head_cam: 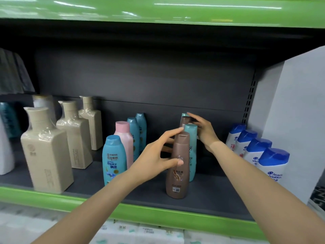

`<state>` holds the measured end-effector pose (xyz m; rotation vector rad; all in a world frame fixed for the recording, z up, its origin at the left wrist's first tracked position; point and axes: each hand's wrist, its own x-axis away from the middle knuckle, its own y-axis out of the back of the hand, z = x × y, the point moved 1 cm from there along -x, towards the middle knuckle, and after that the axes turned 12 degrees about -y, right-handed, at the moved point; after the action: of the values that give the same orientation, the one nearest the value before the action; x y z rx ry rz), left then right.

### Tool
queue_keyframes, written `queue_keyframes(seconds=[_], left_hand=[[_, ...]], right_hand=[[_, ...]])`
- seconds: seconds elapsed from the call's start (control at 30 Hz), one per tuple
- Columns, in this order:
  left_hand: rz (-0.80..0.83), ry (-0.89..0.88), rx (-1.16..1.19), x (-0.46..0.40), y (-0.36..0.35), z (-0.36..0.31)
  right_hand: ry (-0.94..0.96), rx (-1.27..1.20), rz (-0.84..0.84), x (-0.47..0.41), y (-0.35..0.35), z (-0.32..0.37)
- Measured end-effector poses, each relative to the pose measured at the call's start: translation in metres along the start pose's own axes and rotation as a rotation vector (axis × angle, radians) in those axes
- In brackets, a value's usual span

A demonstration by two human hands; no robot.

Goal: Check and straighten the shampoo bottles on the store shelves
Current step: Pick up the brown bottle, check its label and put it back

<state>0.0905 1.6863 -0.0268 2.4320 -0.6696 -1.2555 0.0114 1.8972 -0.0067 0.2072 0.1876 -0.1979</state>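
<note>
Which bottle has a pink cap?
The pink bottle, second in the row left of the hands. It alone has a pink cap; its neighbours in front and behind are teal with teal caps.

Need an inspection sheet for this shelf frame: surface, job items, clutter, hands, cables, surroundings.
Surface: dark shelf, green front edge.
Job's things: brown bottle upright at front, teal bottle behind it; blue bottle, pink bottle, beige bottles, white bottles with blue caps in rows.
Clutter: nothing seen.
Hands: left hand grips the brown bottle; right hand rests open-fingered on the rear bottles.
Cables: nothing seen.
Surroundings: green shelf above; wrapped packs below.
</note>
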Motion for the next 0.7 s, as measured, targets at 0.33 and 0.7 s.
queue_keyframes(seconds=[0.33, 0.7], left_hand=[[-0.266, 0.064, -0.062, -0.078, 0.025, 0.015], [0.089, 0.297, -0.065, -0.113, 0.004, 0.043]], right_hand=[[0.006, 0.302, -0.235, -0.03, 0.034, 0.021], [0.071, 0.624, -0.006, -0.061, 0.023, 0.021]])
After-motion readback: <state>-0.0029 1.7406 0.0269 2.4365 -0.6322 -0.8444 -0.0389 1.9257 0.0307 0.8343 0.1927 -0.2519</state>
